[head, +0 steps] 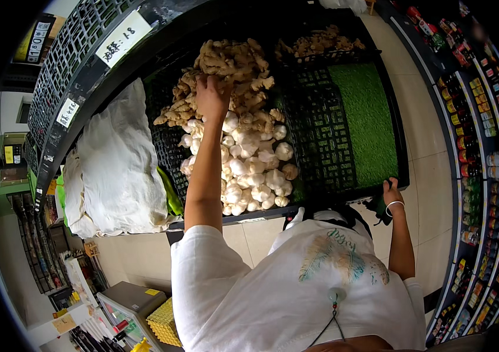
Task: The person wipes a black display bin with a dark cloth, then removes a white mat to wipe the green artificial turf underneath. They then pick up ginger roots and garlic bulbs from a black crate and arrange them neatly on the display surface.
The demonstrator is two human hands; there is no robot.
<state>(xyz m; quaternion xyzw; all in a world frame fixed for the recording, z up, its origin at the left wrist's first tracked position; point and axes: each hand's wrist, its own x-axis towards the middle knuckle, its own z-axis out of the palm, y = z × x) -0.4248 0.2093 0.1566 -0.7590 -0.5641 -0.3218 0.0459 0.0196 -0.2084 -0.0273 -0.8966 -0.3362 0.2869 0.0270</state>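
Observation:
My left hand [212,96] reaches onto the heap of ginger root [232,57], its fingers curled down among the pieces. The fingertips are partly hidden, so whether a piece is held is unclear. Below the ginger, and touching it, lies a pile of white garlic bulbs [249,169], partly covered by my left forearm. My right hand [391,190], with a white band at the wrist, is at the near right corner of the black display stand [402,154]. Its fingers are slightly apart and no object shows in it.
A pale cloth [119,163] covers the stand's left part, beside green produce [171,196]. Black plastic grating [320,132] and green artificial turf [364,119] lie right of the garlic. A raised black rack [78,70] curves overhead at left. Shelves of bottles [465,145] line the right.

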